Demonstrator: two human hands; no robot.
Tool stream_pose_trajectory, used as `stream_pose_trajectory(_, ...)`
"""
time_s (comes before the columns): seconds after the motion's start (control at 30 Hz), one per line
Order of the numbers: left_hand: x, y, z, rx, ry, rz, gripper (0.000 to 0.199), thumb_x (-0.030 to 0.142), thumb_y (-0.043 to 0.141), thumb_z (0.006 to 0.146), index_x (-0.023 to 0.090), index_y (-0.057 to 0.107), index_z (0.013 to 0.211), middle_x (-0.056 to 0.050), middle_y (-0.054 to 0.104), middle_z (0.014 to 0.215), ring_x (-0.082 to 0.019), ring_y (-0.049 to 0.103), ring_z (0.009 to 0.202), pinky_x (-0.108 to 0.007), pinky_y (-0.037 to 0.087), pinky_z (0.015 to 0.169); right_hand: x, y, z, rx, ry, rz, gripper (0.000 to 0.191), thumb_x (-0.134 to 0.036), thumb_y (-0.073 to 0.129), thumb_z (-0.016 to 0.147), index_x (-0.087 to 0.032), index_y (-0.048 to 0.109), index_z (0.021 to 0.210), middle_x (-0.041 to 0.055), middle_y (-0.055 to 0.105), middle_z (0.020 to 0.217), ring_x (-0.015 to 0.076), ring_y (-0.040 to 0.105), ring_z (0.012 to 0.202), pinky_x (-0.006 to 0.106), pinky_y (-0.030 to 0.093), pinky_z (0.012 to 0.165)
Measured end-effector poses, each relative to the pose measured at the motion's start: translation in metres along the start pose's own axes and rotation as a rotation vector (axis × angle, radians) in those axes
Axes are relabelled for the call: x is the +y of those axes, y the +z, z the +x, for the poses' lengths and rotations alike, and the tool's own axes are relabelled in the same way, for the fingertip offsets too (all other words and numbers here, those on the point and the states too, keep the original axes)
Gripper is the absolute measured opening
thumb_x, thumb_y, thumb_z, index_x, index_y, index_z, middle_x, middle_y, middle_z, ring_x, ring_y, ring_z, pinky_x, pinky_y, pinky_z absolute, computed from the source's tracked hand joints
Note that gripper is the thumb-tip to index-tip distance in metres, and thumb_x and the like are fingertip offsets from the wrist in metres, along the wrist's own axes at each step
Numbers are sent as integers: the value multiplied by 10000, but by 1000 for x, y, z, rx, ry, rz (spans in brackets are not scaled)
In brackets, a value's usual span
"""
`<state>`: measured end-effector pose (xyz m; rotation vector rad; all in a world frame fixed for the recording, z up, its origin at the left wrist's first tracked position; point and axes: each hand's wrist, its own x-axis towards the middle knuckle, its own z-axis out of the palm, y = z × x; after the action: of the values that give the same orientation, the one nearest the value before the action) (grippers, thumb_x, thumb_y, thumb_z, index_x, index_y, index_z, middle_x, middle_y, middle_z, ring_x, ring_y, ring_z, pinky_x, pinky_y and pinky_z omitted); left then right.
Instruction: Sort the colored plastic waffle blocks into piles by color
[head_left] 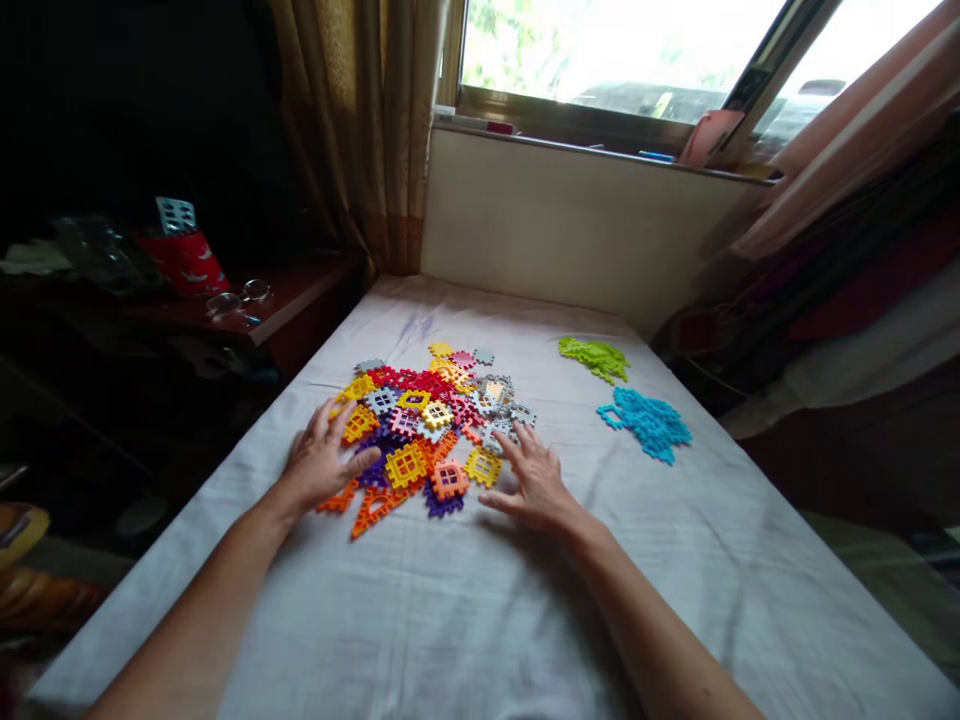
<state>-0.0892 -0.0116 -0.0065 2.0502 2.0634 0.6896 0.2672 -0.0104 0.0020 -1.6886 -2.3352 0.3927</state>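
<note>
A mixed heap of plastic interlocking tiles (pixel 420 402) lies on the white cloth, in red, yellow, orange, purple, pink and grey. My left hand (pixel 319 460) is at the heap's left edge with fingers spread, close to a yellow tile (pixel 360 423); whether it touches is unclear. At the right edge my right hand (pixel 534 478) is spread too, beside a yellow window tile (pixel 482 466) and grey tiles (pixel 499 435). Neither hand holds anything. Along the heap's near side are an orange triangular piece (pixel 375 510) and a salmon window tile (pixel 450 479).
Separate piles of green tiles (pixel 595 357) and blue tiles (pixel 651 424) lie on the right of the cloth-covered table (pixel 480 620). To the left, a dark wooden desk (pixel 307 300) holds eyeglasses (pixel 238 298) and a red container (pixel 186 264). A window (pixel 600 60) and curtain (pixel 375 130) are behind.
</note>
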Motion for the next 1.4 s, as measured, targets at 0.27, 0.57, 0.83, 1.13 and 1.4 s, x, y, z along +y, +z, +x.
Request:
stream_pose_trajectory(0.27, 48, 17, -40, -71, 160, 125, 902, 569, 682, 733, 271, 371, 1526, -179, 204, 1648, -384, 209, 1508, -597, 230, 1169, -46, 16, 12, 36, -1, 25, 907, -634, 735, 723, -298, 422, 1506, 174, 295, 1614, 421, 240, 1478, 714, 177, 1116)
stream_pose_trajectory(0.57, 78, 23, 17, 287, 138, -63, 451, 480, 438, 936, 231, 623, 1263, -153, 555, 1440, -302, 482, 1363, -594, 260, 1156, 1, 30, 22, 572, 98, 501, 354, -374, 451, 925, -226, 706, 1120, 116, 663, 1273, 230, 580, 1228, 422, 434, 1094)
stream_pose_trajectory(0.83, 6, -5, 54, 581, -115, -138, 395, 377, 449, 912, 142, 640, 1164, -217, 621, 1302, -340, 562, 1267, -550, 384, 1092, 42, 2, 32, 621, 365, 675, 352, -401, 485, 828, -206, 726, 995, 105, 748, 1055, 260, 683, 1012, 412, 533, 929)
stream_pose_trajectory(1.13, 1, 6, 54, 406, -172, -181, 381, 405, 502, 856, 197, 642, 1142, -125, 672, 1213, -282, 625, 1130, -455, 486, 1018, 26, 1, 33, 535, 258, 529, 307, -444, 493, 842, -246, 715, 920, 56, 747, 902, 200, 652, 742, 330, 534, 763)
stream_pose_trajectory(1.4, 7, 4, 52, 372, -202, -144, 414, 428, 488, 855, 202, 650, 1162, -110, 695, 1182, -237, 679, 993, -375, 526, 921, 44, -19, 21, 252, 5, 559, 266, -479, 662, 771, -231, 585, 711, 40, 683, 844, 173, 598, 737, 304, 500, 700)
